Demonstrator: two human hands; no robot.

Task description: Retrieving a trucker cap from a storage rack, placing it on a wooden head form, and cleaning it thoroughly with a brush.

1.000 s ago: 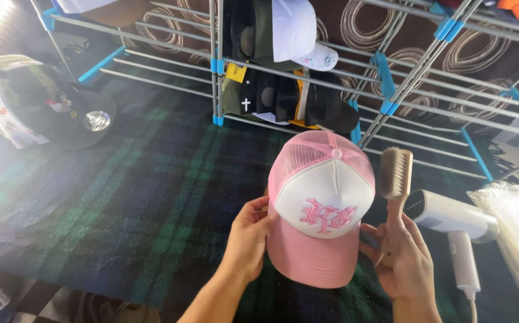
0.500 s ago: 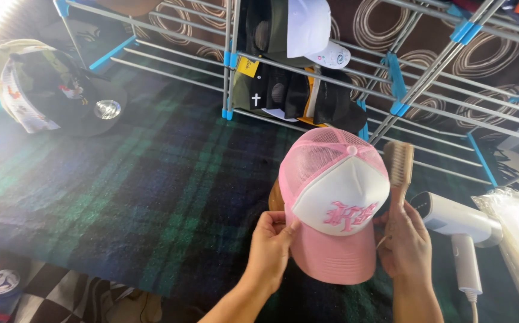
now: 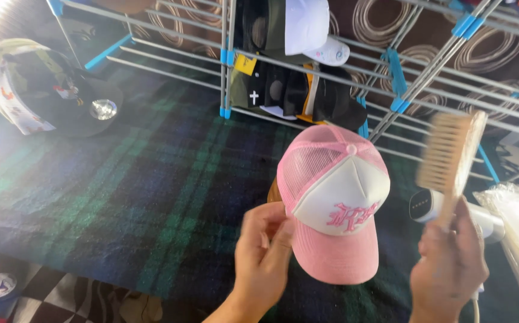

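While right hand (image 3: 448, 263) grips brush (image 3: 451, 152), cap (image 3: 334, 203) sits beside.

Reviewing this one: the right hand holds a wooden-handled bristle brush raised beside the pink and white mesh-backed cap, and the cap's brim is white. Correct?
Not quite. The head view shows the pink and white mesh-backed cap with a pink brim; only its front panel is white. The right hand does hold the wooden-handled bristle brush beside it.

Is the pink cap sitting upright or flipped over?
Upright: the pink cap shows its crown button on top and its brim pointing down toward the camera, with the left hand at its side.
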